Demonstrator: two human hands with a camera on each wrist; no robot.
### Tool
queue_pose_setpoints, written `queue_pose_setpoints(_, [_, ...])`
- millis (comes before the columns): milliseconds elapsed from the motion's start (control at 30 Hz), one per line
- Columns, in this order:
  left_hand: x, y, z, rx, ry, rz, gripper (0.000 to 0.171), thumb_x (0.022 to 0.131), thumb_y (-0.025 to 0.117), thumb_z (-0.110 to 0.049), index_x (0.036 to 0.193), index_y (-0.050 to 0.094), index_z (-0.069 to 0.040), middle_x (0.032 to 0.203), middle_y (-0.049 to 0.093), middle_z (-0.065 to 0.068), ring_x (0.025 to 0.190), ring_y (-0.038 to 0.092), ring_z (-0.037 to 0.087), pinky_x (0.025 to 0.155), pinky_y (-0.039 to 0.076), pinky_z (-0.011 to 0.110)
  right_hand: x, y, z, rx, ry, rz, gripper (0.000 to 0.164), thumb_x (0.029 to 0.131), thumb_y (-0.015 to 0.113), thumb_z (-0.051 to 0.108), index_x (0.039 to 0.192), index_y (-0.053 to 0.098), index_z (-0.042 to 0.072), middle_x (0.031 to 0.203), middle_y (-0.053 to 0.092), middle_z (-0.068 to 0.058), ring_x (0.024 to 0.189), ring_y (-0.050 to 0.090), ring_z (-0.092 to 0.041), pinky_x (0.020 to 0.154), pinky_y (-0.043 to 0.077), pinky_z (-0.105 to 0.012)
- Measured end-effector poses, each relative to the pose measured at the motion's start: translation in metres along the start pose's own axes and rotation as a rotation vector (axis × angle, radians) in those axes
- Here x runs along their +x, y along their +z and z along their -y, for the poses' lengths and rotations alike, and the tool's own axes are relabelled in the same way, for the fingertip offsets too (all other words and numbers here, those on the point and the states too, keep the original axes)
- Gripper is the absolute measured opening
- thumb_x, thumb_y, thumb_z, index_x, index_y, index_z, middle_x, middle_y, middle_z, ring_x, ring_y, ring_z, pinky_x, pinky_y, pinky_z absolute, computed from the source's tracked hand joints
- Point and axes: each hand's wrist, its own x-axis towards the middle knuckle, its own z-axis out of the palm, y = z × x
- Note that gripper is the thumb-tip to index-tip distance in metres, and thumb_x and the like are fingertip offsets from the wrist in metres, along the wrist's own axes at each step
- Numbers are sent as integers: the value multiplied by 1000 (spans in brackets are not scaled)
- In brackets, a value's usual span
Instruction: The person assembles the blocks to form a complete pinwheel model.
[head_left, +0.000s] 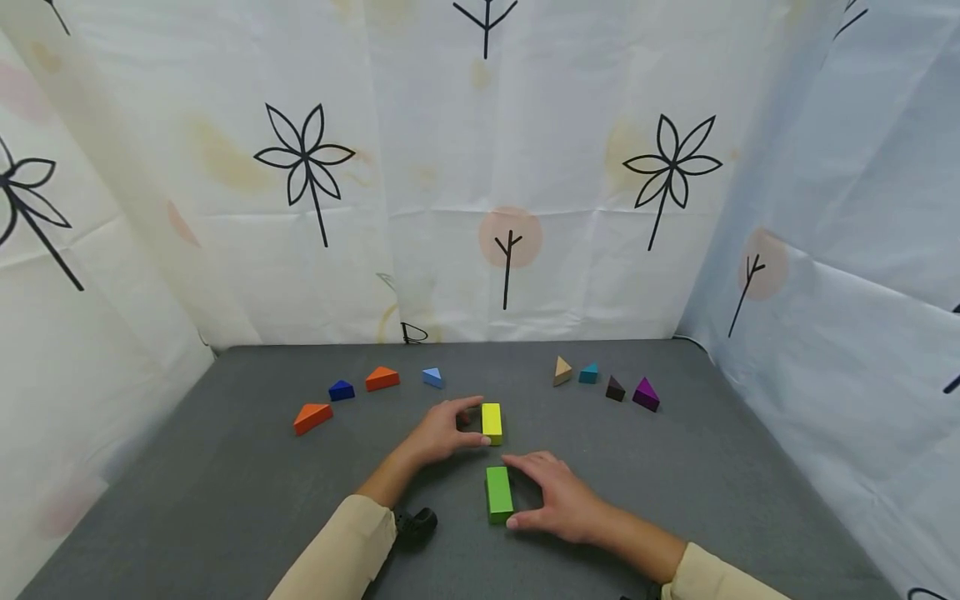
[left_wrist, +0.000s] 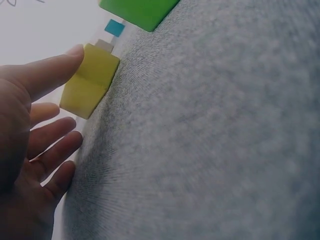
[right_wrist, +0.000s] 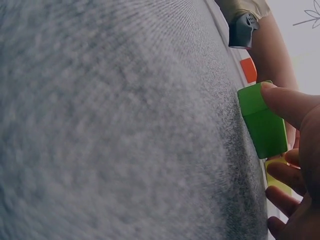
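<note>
A yellow block (head_left: 491, 423) lies on the grey table in front of me. My left hand (head_left: 442, 432) is at its left side, thumb at the near end and index finger by the far end. In the left wrist view the thumb (left_wrist: 55, 70) overlaps the yellow block (left_wrist: 90, 82), while the other fingers spread loosely. Nearer to me lies a green block (head_left: 498, 494). From the right, my right hand (head_left: 562, 500) reaches around it with thumb and fingers apart. The thumb (right_wrist: 287, 102) meets the green block's (right_wrist: 265, 125) near end in the right wrist view; its other fingers are spread.
On the left of the table (head_left: 225, 500) stand two orange triangular blocks (head_left: 312, 418), a dark blue one (head_left: 341, 390) and a light blue one (head_left: 432, 377). Farther right are a tan block (head_left: 562, 371), a teal one (head_left: 588, 373), a dark brown one (head_left: 615, 388) and a purple one (head_left: 646, 395). Patterned cloth (head_left: 420, 167) hangs behind.
</note>
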Motion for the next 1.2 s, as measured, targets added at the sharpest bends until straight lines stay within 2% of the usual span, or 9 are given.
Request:
queue_pose_setpoints(233, [3, 0, 2, 42, 20, 4, 72, 81, 79, -42, 141, 52, -14, 107, 60, 1, 95, 54, 18, 78, 47, 39, 2, 2, 2, -4, 2, 6, 79, 81, 73, 53, 144, 47, 13, 135, 54, 1, 124, 43, -22, 100, 35, -56])
queue_pose_setpoints(633, [4, 1, 3, 28, 26, -23, 64, 80, 80, -37, 135, 57, -13, 107, 62, -1, 92, 55, 16, 78, 47, 37, 5, 2, 6, -11, 36, 12, 72, 81, 75, 51, 141, 52, 17, 130, 57, 4, 117, 45, -18, 95, 39, -52])
queue_pose_setpoints(867, [1, 0, 2, -2, 30, -36, 63, 80, 81, -35, 134, 58, -13, 113, 62, 0, 94, 56, 16, 80, 48, 38, 7, 1, 4, -4, 12, -58, 72, 80, 78, 44, 139, 53, 11, 126, 58, -2, 114, 46, -23, 92, 41, -52])
queue_pose_setpoints(1200, [-4, -1, -2, -37, 11, -33, 64, 77, 83, -37, 133, 59, -16, 116, 62, -2, 97, 56, 16, 82, 49, 37, 16, -9, 4, -3, 66, -123, 71, 81, 79, 37, 141, 52, 11, 125, 55, -9, 114, 47, -29, 90, 43, -54])
